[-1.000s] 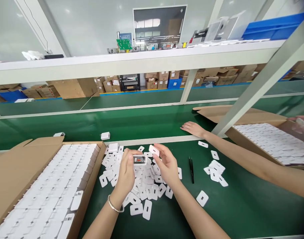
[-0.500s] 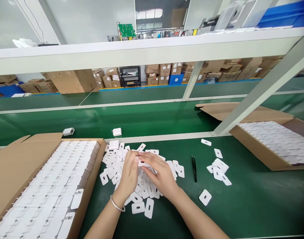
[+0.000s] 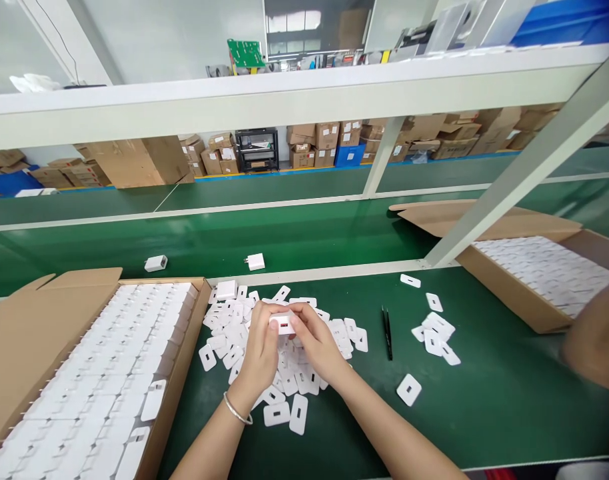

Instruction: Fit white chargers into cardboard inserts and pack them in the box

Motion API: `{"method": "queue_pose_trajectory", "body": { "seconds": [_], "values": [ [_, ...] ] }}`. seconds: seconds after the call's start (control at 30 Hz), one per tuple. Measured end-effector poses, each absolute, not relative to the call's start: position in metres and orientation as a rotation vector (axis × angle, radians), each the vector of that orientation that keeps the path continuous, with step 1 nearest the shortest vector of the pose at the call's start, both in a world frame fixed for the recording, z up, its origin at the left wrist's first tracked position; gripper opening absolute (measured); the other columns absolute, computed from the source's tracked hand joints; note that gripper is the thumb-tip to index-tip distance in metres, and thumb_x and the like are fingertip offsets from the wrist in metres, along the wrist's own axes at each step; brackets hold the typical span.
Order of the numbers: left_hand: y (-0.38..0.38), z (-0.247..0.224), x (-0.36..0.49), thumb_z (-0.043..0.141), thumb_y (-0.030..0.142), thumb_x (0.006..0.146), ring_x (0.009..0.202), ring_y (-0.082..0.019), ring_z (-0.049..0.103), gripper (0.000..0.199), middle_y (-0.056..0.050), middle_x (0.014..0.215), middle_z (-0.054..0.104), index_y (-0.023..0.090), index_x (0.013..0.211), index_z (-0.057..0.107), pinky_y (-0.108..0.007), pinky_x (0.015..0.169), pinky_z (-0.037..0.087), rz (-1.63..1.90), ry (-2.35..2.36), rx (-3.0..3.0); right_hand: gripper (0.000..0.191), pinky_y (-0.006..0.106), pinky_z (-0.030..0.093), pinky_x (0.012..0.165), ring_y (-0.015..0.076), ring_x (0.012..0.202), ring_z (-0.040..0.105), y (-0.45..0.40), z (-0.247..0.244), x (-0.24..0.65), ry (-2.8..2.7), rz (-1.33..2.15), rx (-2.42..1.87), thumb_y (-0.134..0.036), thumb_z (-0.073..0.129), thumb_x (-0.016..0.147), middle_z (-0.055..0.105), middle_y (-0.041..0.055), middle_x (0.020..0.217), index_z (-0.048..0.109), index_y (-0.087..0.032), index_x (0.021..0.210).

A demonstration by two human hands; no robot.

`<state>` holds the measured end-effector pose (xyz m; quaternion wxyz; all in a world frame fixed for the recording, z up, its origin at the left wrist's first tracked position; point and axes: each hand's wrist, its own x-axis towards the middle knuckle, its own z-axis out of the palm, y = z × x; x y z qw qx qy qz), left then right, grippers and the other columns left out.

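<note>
A white USB charger (image 3: 283, 325) is held between both my hands above the heap, its slotted end with a red port facing me. My left hand (image 3: 259, 343) grips its left side, thumb at the front and fingers behind. On the right side, my right hand (image 3: 320, 341) is closed on it with thumb and fingers. Beneath them spreads a heap of thin white slotted plates (image 3: 298, 415). Another white charger (image 3: 226, 290) lies at the heap's back left. Black tweezers (image 3: 387, 333) rest to the right of the hands.
An open carton (image 3: 200, 300) with rows of white pieces stands left; another carton (image 3: 522, 303) stands right. Chargers (image 3: 156, 263) lie on the green belt (image 3: 314, 233) behind. A slanted post (image 3: 524, 160) crosses the right. A co-worker's blurred arm (image 3: 597, 337) reaches in there.
My right fingers have drawn back, showing more of the charger's port end. The chargers on the belt have shifted right. A co-worker's arm has come in at the right edge.
</note>
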<state>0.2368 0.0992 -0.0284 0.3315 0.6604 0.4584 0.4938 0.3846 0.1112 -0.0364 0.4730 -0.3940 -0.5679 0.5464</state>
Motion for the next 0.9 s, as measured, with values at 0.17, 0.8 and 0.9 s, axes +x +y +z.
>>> {"method": "queue_pose_trajectory", "body": {
  "seconds": [0.17,0.8,0.9],
  "values": [
    [0.0995,-0.0274,0.2369,0.046,0.043,0.106,0.110,-0.023,0.055,0.023,-0.006,0.114,0.054,0.028,0.118,0.058,-0.040,0.097,0.044,1.259,1.212,1.737,0.029,0.038,0.049,0.084,0.0214,0.091,0.059,0.1119,-0.0373,0.3828,-1.388,1.266,-0.957,-0.051,0.056,0.100,0.062,0.0031,0.096,0.062,-0.025,0.112],
    [0.1040,-0.0322,0.2344,0.039,0.049,0.106,0.103,-0.023,0.057,0.034,-0.005,0.105,0.057,0.026,0.107,0.064,-0.040,0.096,0.045,1.294,1.190,1.645,0.029,0.037,0.049,0.084,0.0213,0.092,0.060,0.1083,-0.0361,0.3814,-1.428,1.208,-0.970,-0.050,0.060,0.098,0.061,0.0028,0.095,0.060,-0.025,0.112],
    [0.1055,-0.0350,0.2338,0.029,0.049,0.108,0.100,-0.023,0.057,0.044,-0.005,0.101,0.058,0.024,0.103,0.065,-0.041,0.094,0.047,1.338,1.189,1.573,0.028,0.037,0.049,0.085,0.0212,0.092,0.060,0.1073,-0.0369,0.3808,-1.432,1.204,-0.986,-0.048,0.061,0.097,0.062,0.0034,0.097,0.059,-0.025,0.111]
  ]
}}
